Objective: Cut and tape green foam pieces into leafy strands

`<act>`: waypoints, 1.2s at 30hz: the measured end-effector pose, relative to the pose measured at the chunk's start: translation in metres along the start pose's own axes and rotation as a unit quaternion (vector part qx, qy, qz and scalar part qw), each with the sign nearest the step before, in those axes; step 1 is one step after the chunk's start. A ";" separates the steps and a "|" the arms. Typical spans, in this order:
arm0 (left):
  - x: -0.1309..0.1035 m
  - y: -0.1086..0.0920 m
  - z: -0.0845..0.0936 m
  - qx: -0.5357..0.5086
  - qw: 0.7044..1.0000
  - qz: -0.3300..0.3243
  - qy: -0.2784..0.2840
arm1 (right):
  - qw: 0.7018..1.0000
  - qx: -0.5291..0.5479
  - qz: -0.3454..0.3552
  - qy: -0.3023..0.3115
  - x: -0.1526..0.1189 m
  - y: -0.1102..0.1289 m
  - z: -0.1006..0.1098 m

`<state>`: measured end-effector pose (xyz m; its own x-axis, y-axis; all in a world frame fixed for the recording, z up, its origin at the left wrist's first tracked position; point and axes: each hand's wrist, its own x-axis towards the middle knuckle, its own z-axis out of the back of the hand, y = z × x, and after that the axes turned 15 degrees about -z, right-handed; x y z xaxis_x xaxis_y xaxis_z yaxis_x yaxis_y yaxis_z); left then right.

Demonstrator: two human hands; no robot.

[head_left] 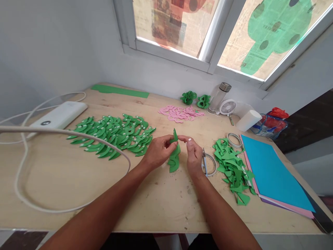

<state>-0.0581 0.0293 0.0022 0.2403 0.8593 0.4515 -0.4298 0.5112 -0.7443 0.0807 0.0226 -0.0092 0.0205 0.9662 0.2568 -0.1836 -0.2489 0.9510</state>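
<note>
Pinched in my left hand is a curved green paper cutout, its pointed tip upward. More wavy green paper shows just below, and I cannot tell whether it joins the held piece. My right hand is closed, with its index finger reaching to the cutout's edge. On its thumb tip sits a small white square piece, like the white tabs on the other cutouts. Beside my right wrist are a tape roll and a slim blue-and-metal tool, partly hidden.
Many tabbed green cutouts lie to the left, near a white power bank and looping cable. Behind are pink cutouts, a bottle and a small fan. Green scraps and blue sheets lie right.
</note>
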 end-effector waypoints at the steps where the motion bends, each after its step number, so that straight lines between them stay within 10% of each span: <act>1: 0.000 0.000 0.000 -0.009 1.000 0.002 -0.001 | 1.000 0.002 0.001 -0.001 0.000 0.000 0.000; 22: -0.001 0.014 -0.005 -0.085 0.995 0.032 -0.051 | 0.999 -0.030 -0.002 0.013 0.004 -0.006 -0.001; 36: 0.000 0.013 -0.001 -0.101 0.995 0.019 -0.005 | 0.975 0.041 -0.189 0.107 0.014 -0.011 0.004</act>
<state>-0.0630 0.0361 -0.0078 0.2188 0.8782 0.4254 -0.2545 0.4722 -0.8439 0.0871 0.0386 -0.0149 -0.1352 0.9796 -0.1485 -0.1232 0.1321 0.9836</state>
